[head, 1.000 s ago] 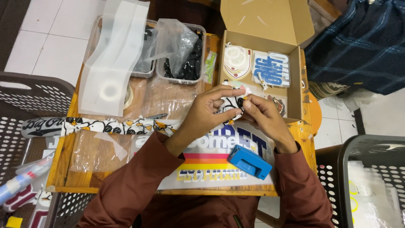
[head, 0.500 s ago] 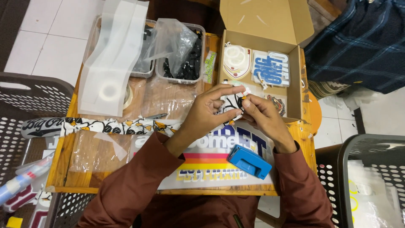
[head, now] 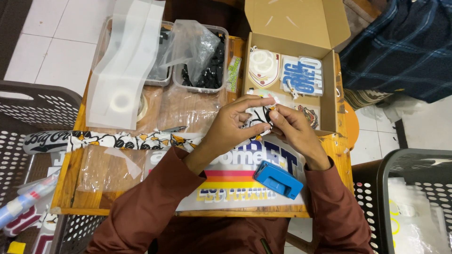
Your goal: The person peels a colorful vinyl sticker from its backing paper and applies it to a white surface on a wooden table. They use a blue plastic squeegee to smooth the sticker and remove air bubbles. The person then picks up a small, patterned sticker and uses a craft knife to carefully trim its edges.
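Note:
Both hands meet above the middle of a small wooden table (head: 70, 188). My left hand (head: 233, 124) pinches one end of a long patterned black-and-white fabric strap (head: 136, 139) that runs off to the left across the table. My right hand (head: 292, 129) pinches a small dark ring or clip (head: 271, 109) against that strap end. A blue hole punch (head: 278, 179) lies just below my right wrist on a large printed sheet (head: 235, 181). An open cardboard box (head: 292, 61) holding printed cut-out stickers sits right behind the hands.
Two clear tubs (head: 200, 66) with small black parts and plastic bags stand at the back. A white plastic sheet (head: 125, 61) and a tape roll (head: 123, 102) lie at back left. Perforated baskets (head: 28, 113) flank the table. A person in blue plaid (head: 400, 47) sits at top right.
My fingers have shifted slightly on the strap end and the small ring. The rest has stayed put.

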